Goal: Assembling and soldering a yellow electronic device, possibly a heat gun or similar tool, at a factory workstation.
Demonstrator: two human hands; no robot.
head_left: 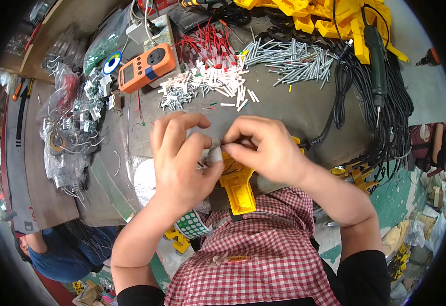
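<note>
My left hand is curled, its thumb and forefinger closed on a small pale grey piece whose kind I cannot make out. Close by on the right, my right hand pinches with thumb and forefinger; what sits between those fingertips is too small to name. Under both hands lies an open yellow plastic housing, its handle-like hollow part pointing towards my body. Thin wires show inside the housing, partly hidden by my fingers. A black cable runs from the housing's right side.
Beyond my hands are piles of white sleeves, long screws and red wires. An orange meter stands at the left. A green-black electric screwdriver hangs at the right above coiled black cables. Another person's blue sleeve shows lower left.
</note>
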